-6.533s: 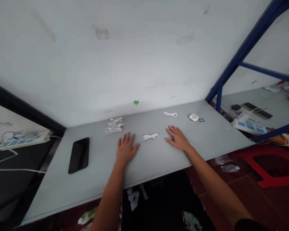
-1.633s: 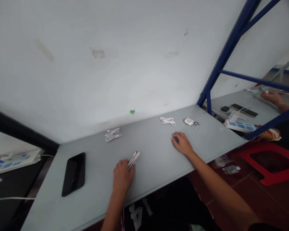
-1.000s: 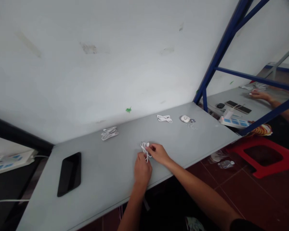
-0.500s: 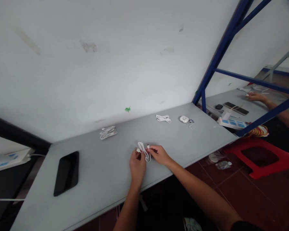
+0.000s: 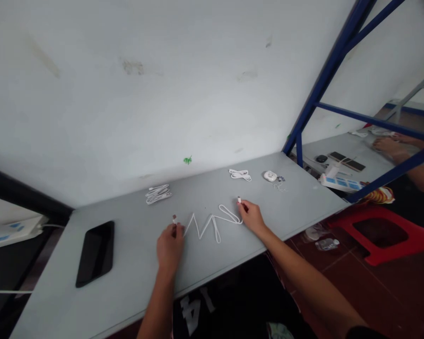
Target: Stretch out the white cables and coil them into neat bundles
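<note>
Left hand [image 5: 169, 246] pinches one plug end of white cable [image 5: 212, 222] between thumb and fingers. Right hand [image 5: 252, 217] pinches other end same way. Cable runs in zigzag between hands, low over grey table [image 5: 304, 202]. Black phone [image 5: 95, 252] near left. Far side, by wall: left cable bundle [image 5: 158, 194], right cable bundle [image 5: 240, 174], white earbud case [image 5: 270, 176].

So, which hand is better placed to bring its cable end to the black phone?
Probably the left hand: its fingers pinch one end of the white cable, and the black phone lies left of it. The right hand holds the other end, farther away.
</note>
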The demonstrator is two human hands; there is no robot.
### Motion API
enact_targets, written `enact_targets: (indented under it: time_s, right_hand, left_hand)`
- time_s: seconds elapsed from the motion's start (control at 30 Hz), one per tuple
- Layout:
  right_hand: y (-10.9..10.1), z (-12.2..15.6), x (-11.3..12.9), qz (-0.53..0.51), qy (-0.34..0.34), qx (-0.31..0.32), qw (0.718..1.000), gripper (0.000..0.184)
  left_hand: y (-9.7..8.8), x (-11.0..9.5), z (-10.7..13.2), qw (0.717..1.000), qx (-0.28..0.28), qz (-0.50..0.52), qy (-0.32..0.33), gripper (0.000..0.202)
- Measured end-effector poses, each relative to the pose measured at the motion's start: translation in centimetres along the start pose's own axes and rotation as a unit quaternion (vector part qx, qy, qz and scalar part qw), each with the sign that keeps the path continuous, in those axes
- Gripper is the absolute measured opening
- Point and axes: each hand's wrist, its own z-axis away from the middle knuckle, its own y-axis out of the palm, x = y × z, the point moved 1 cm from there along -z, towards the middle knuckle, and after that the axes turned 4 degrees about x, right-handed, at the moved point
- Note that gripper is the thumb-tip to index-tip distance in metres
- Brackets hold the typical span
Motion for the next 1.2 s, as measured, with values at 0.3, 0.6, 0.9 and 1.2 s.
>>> enact_targets:
  time_s: [0.3,0.6,0.9,1.2]
  right_hand:
    - [-5.5,-1.6,-4.6,0.302,0.032,-0.004,0.953,0.034]
    - [-9.8,-1.5,-8.0,0.358,0.084,-0.067,0.928,0.033]
    - [-12.7,-1.2,-9.9,0.293,0.086,-0.188,0.934,0.041]
    - [-15.0,-0.4,-10.5,0.257,0.15,-0.338,0.893,0.048]
  left_hand:
    - [-5.1,2.6,-0.7,0.963,0.002,-0.253,-0.094,0.038]
    - [-8.2,5.1,-0.9,0.943,-0.041,-0.265,-0.198,0.05]
    - [-9.6,6.4,-0.7,0.932,-0.056,-0.267,-0.237,0.051]
    - [-9.3,6.2,-0.4,0.928,-0.088,-0.267,-0.246,0.049]
